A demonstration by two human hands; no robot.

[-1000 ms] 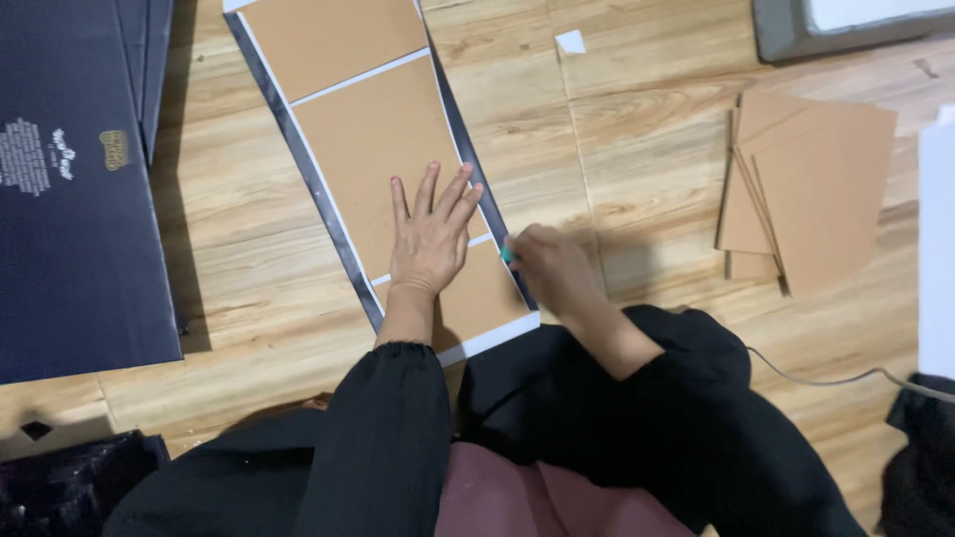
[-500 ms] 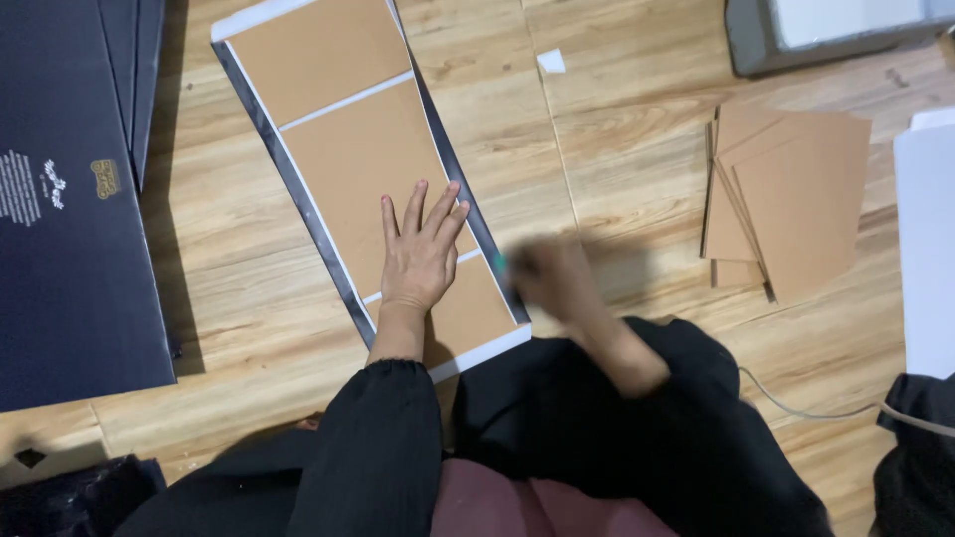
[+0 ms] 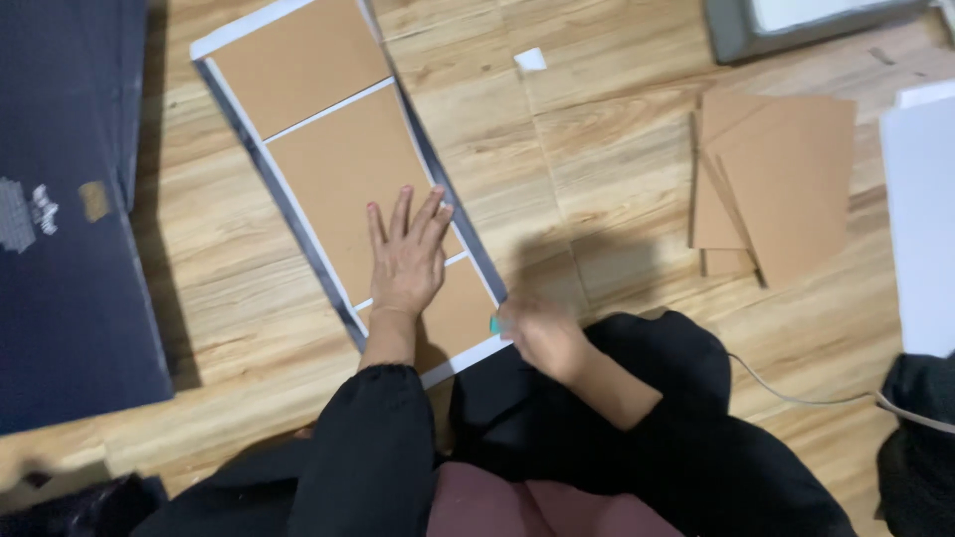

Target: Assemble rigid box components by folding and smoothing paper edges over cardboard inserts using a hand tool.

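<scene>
- I have only one view, from the camera on the person's head; no second view shares the scene.
- It looks almost straight down at the wooden floor (image 3: 597, 129), from above the person's lap.
- It is near: the left hand (image 3: 406, 261) and the right hand (image 3: 537, 333) sit in the lower middle of the frame, with the black sleeves at the bottom edge.
- The long board with brown cardboard panels (image 3: 338, 169) runs from the hands up to the top left; the stack of brown cardboard sheets (image 3: 786, 179) lies at the right.
</scene>
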